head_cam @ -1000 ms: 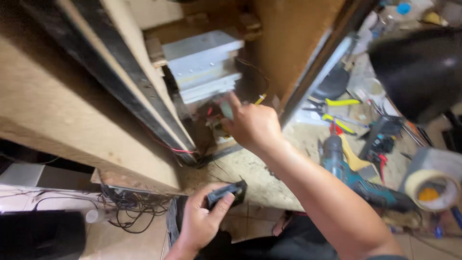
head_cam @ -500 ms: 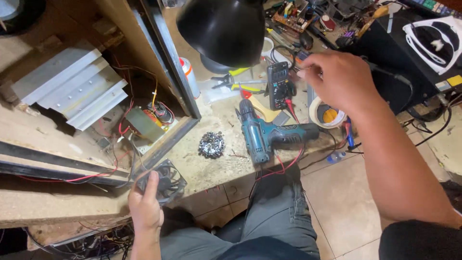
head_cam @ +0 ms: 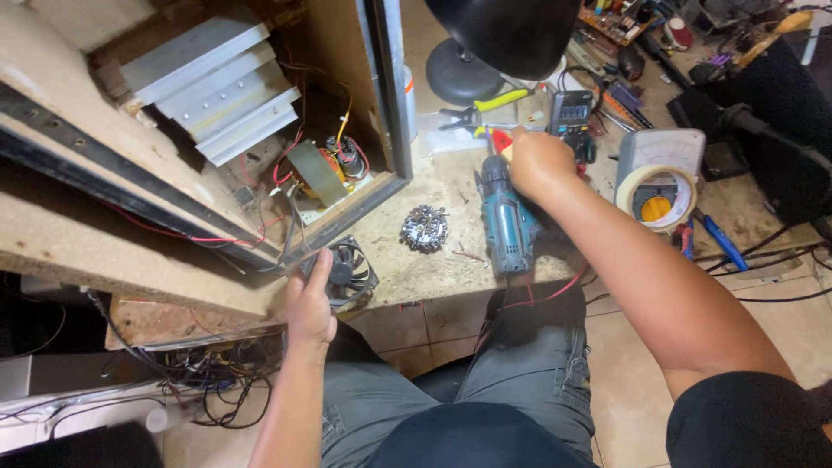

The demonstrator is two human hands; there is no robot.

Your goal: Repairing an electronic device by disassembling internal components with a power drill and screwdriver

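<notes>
Left hand (head_cam: 310, 305) grips fan (head_cam: 347, 270); right hand (head_cam: 537, 162) over drill (head_cam: 505, 221).

Rough chipboard bench (head_cam: 438, 186), ribbed bare-metal heatsink (head_cam: 212, 87), matt teal plastic drill (head_cam: 507, 221).

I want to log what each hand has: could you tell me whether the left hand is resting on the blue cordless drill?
No, the left hand holds a small black cooling fan at the bench edge, while the blue drill lies apart, by the right hand.

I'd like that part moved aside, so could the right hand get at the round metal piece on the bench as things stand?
Probably yes: the right hand rests by the drill, and the round metal piece lies uncovered just beyond it on the bench.
</notes>
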